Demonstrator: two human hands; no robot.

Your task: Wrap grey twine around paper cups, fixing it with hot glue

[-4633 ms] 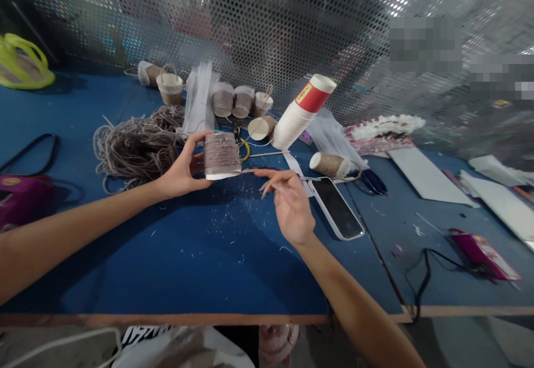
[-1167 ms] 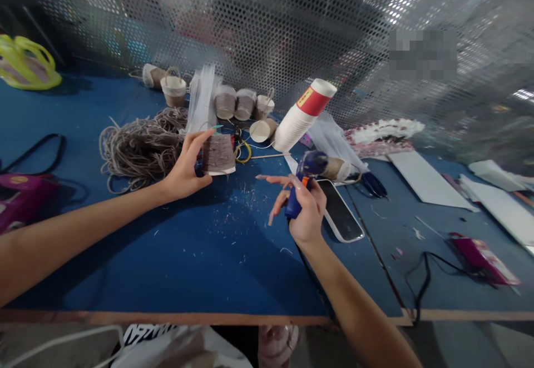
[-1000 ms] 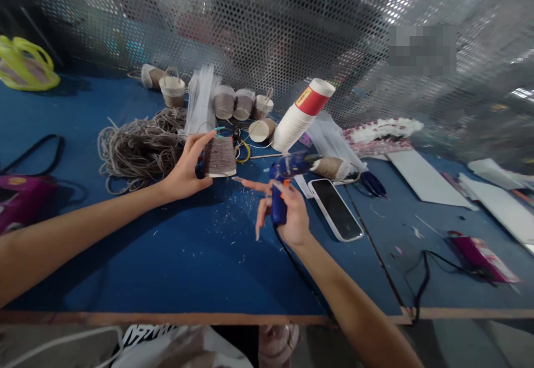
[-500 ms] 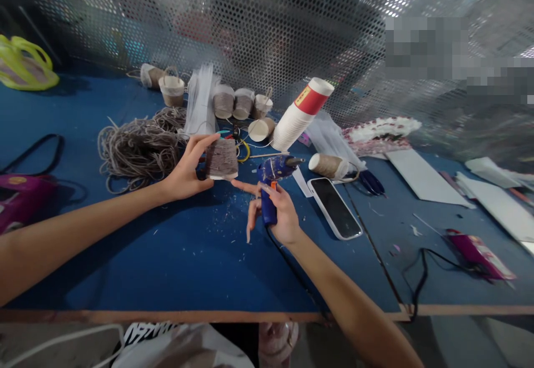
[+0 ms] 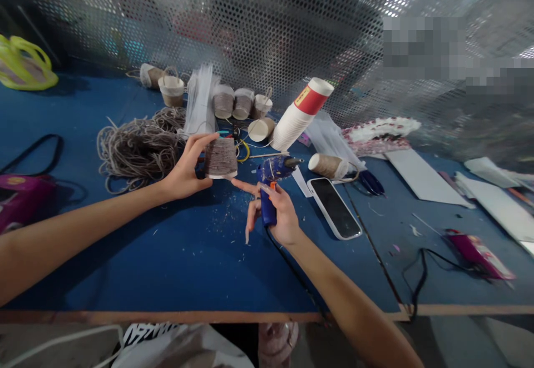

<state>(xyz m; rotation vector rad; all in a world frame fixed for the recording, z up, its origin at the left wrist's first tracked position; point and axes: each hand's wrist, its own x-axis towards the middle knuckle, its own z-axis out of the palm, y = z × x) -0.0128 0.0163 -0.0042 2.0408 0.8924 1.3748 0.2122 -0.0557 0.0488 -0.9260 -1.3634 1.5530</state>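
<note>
A paper cup wrapped in grey-brown cord (image 5: 221, 158) is held upside down between the thumb and fingers of my left hand (image 5: 187, 170). Its white rim faces down, just above the blue table. My right hand (image 5: 280, 212) grips the handle of a blue glue gun (image 5: 269, 190), whose nozzle points right, away from the cup. The right index finger stretches out to the cup's lower rim and seems to touch it. A heap of loose grey cord (image 5: 133, 148) lies behind my left forearm.
Behind the hands stand several cord-wrapped cups (image 5: 223, 101) and a leaning stack of white paper cups (image 5: 290, 123). A phone (image 5: 335, 208) and a wrapped cup on its side (image 5: 328, 166) lie to the right. A perforated metal screen (image 5: 258, 29) borders the back.
Hardly anything differs. The wrapped cup and both hands keep their places, and the glue gun stays in the right hand.
</note>
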